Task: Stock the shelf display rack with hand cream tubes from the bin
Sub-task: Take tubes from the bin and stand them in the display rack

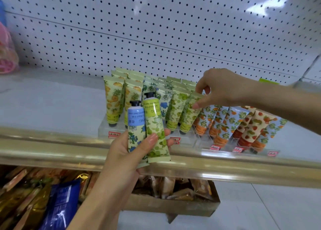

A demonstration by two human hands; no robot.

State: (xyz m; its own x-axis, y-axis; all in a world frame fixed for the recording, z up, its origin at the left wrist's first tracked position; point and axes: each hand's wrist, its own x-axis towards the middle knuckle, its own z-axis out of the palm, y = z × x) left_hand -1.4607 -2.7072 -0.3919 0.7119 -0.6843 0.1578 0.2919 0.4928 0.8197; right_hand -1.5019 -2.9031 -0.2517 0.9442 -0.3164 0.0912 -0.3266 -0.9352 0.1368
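Seating a green-patterned tube (188, 114) into the clear acrylic display rack (104, 128) is the step in hand. The right hand (224, 89) pinches the crimped top of that tube between thumb and forefinger, the other fingers curled loosely, at the right end of the rack's green row. The tube stands cap down and leans back like its neighbours. I cannot tell whether its cap is fully home in the slot.

The left hand (132, 150) is in front of the rack, over the shelf's gold front rail (52, 148). It is closed around two spare tubes held cap up: a blue-flower tube (136, 130) and a lime-green tube (155, 127), thumb across their fronts.

To do this well, I would press straight down along the tube's length until the cap stops, then let go slowly so the lean matches the row. Pushing sideways risks tipping the orange-fruit tubes (217, 123) just right of the rack, which already slant loosely. The spare tubes must be flipped cap down before going in. The blue one belongs with the blue-flower row (164, 104) in the middle of the rack, the green one beside the tube now being set. The bin itself is not clearly in view.
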